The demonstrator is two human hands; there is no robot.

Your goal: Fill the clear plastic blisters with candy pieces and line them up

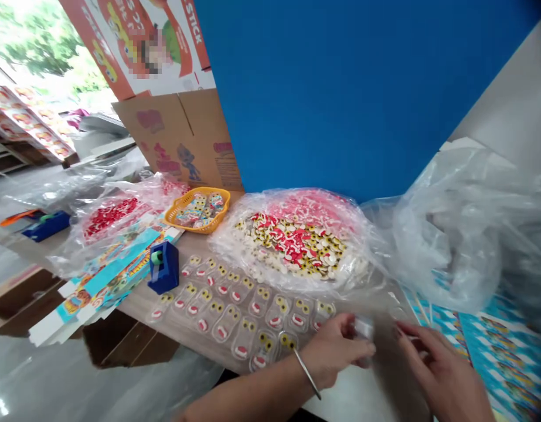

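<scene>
My left hand [336,351], with a metal bangle at its wrist, is closed on a small clear plastic pack [364,328], blurred between thumb and fingers. To its right, my right hand [441,369] has thumb and forefinger drawn together in a pinch; blur hides whatever is between them. Rows of clear plastic blister shells [245,339] lie on the table [195,340] to the left, holding yellow-and-black eye pieces and red-and-white mouth pieces. Behind them, an opened plastic bag [292,243] spills a heap of the same pieces.
A yellow basket [170,218] holds filled packs. Blue tape dispensers [163,266] and printed card strips [107,264] lie leftward, near a bag of red pieces [112,217]. A blue panel [340,88] and cartons [177,138] rise behind; plastic bags [446,234] and printed sheets [503,351] lie right.
</scene>
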